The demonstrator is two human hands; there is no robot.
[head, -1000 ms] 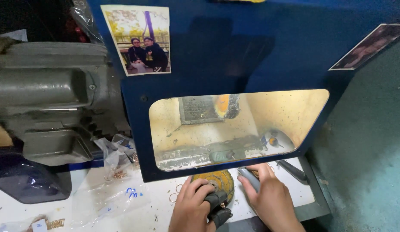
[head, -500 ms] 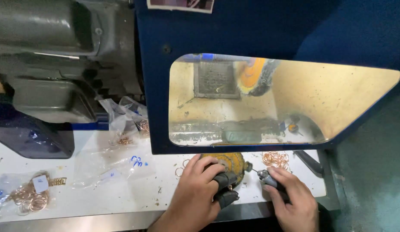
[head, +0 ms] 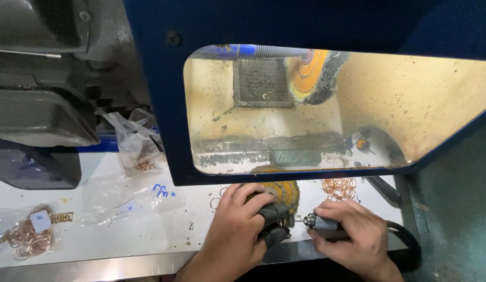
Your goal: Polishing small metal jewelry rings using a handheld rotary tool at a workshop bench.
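My left hand (head: 236,230) sits low at the bench's front edge, with dark finger guards on thumb and forefinger pinching a small metal piece (head: 285,221). My right hand (head: 349,235) grips a grey rotary handpiece (head: 320,223) whose metal tip touches that piece. A yellow buffing wheel (head: 280,190) lies flat on the bench just behind my left fingers. Copper-coloured rings (head: 339,188) lie in a loose pile behind my right hand.
A blue hood (head: 164,104) with a clear window shows a mounted brush wheel (head: 312,75) and a vent grille (head: 263,82). A grey motor housing (head: 42,112) stands at left. Plastic bags (head: 132,151) and ring bundles (head: 27,237) lie on the white bench (head: 138,230).
The view has tilted down and closed in on the bench. My hands have come together, and the handpiece tip now meets the piece pinched in my left fingers.
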